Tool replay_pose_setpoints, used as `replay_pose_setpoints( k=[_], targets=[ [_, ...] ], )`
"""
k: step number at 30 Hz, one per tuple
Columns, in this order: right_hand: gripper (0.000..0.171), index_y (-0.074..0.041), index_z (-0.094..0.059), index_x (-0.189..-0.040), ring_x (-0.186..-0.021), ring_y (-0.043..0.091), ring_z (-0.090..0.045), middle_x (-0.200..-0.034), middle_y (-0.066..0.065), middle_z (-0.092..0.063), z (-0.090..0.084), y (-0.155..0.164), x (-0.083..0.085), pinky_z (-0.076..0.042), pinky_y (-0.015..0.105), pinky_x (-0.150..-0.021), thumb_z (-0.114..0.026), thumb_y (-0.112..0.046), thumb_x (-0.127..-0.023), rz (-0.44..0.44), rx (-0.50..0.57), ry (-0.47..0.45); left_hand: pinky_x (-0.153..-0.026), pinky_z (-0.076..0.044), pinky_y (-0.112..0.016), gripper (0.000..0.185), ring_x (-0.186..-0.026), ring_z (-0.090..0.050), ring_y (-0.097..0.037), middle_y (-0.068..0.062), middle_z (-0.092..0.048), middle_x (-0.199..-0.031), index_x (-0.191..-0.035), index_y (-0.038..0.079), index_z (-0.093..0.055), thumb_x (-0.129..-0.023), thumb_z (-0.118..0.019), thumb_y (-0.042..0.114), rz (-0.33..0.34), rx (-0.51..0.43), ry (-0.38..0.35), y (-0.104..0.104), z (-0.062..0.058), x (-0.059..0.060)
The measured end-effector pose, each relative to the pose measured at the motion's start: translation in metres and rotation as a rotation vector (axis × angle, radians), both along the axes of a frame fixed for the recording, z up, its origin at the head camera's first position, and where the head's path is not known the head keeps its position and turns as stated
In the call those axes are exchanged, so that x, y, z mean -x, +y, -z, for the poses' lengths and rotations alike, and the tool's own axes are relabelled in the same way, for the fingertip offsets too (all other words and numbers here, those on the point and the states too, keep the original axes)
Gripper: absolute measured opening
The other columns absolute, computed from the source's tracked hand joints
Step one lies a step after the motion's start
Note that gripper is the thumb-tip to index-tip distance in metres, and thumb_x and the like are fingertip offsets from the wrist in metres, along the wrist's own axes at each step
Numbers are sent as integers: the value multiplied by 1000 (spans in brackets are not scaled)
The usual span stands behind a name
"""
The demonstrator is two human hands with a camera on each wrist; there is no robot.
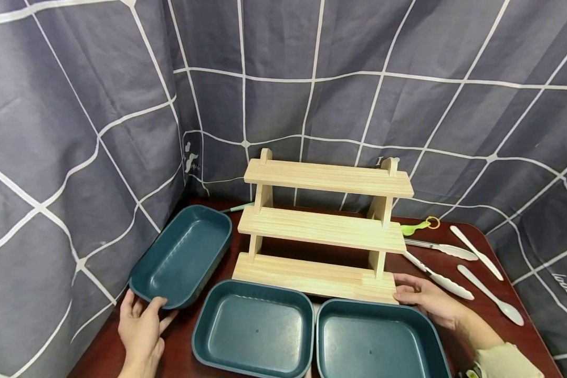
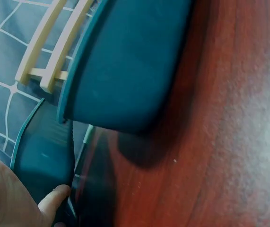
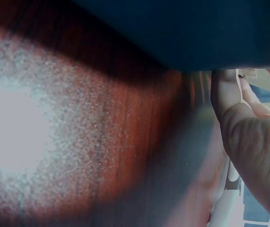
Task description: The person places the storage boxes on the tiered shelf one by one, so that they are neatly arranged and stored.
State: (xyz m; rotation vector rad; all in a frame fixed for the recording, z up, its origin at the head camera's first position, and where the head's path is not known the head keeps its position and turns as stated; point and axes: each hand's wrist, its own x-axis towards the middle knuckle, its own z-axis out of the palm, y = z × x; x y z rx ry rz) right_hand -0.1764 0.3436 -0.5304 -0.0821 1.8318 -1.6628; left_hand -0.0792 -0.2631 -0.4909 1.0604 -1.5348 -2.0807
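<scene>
A dark teal rectangular tray [image 1: 181, 254] stands at an angle on the left. My left hand [image 1: 142, 328] holds it by its near end, and in the left wrist view the thumb [image 2: 55, 201] lies along the outer wall. In the middle is a three-tier wooden display stand [image 1: 321, 228]. At the right end of its lowest shelf, my right hand [image 1: 430, 302] grips the board, thumb in front and fingers behind. In the right wrist view a teal tray covers part of that grip.
Two more teal trays, one left [image 1: 257, 328] and one right [image 1: 373, 341], sit side by side before the stand. Tongs [image 1: 446, 283], a white spoon [image 1: 493, 296], a white spreader [image 1: 477, 252] and green measuring spoons [image 1: 416, 227] lie at right. A grey grid curtain [image 1: 349, 105] surrounds the table.
</scene>
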Motion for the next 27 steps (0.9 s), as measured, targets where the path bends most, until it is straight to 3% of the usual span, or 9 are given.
replay_pose_setpoints(
  k=[10, 20, 27],
  targets=[
    [73, 15, -14, -157, -109, 20, -65, -121, 10, -66, 2, 1, 0, -57, 35, -90, -60, -11, -106, 4, -1, 4, -66, -62, -35, 91, -113, -58, -18, 0, -44, -137, -166, 28, -23, -94, -60, -12, -25, -37, 104, 9, -19, -6],
    [75, 15, -14, -157, -110, 20, -65, -121, 10, -66, 3, 1, 1, -57, 34, -91, -61, -11, -105, 8, -2, 7, -64, -63, -36, 83, -105, -67, -17, -5, -49, -139, -161, 26, -36, -93, -61, -15, -40, -64, 182, 17, -45, -12],
    [74, 15, -15, -157, -109, 20, -64, -119, 10, -66, 3, 0, 2, -56, 33, -91, -61, -12, -105, 11, -8, 8, -64, -63, -36, 79, -107, -67, -19, -6, -49, -142, -158, 26, -40, -94, -62, -15, -11, -76, 225, 24, -63, -13]
  ],
)
